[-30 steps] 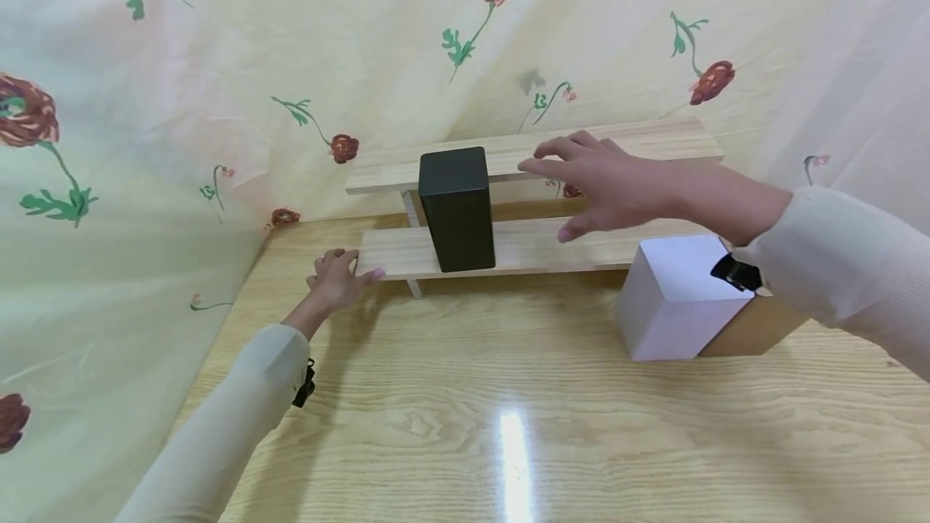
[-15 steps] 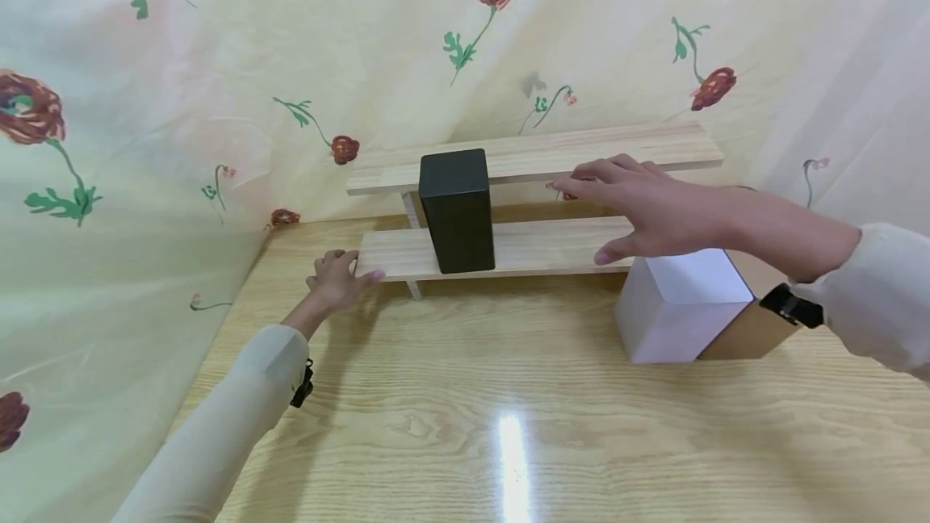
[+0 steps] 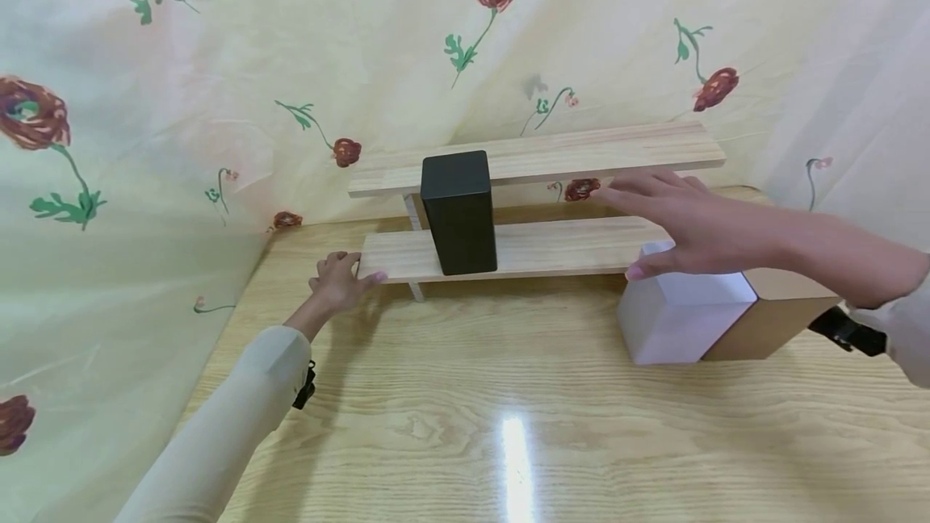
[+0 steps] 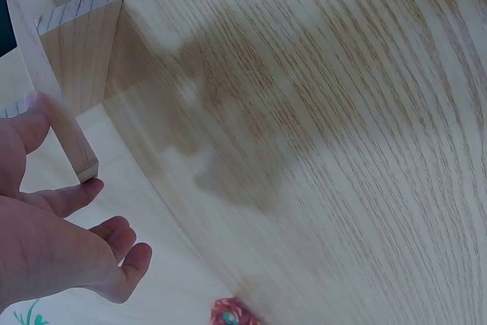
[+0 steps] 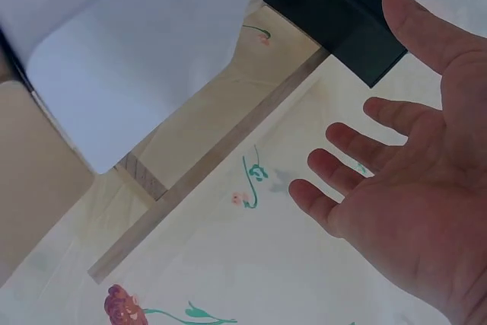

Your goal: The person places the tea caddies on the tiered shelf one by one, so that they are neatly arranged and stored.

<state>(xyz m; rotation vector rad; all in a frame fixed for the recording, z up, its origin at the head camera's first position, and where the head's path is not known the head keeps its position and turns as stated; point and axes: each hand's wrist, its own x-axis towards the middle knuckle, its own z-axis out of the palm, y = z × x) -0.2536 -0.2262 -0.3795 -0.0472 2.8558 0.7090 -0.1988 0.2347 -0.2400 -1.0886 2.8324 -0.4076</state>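
A two-tier wooden shelf [image 3: 567,244] stands at the back of the table. My left hand [image 3: 337,285] grips the left end of its lower board. In the left wrist view, the thumb lies on one side of the board [image 4: 65,127] and the index finger touches its end. A tall black box [image 3: 459,216] stands upright on the lower board, left of the middle. My right hand [image 3: 690,220] is in the air with fingers spread, holding nothing, and overlaps the white box [image 3: 679,329] in the head view. The right wrist view shows the palm [image 5: 411,165] apart from the black box [image 5: 335,13].
Touching the white box on its right is a brown box [image 3: 770,321], both in front of the shelf's right end. A flower-patterned cloth [image 3: 400,39] hangs behind and at the left. The wood-grain tabletop [image 3: 421,410] extends in front.
My right hand has moved to the right, away from the black box and over toward the white box. The left hand keeps its place at the shelf's end.
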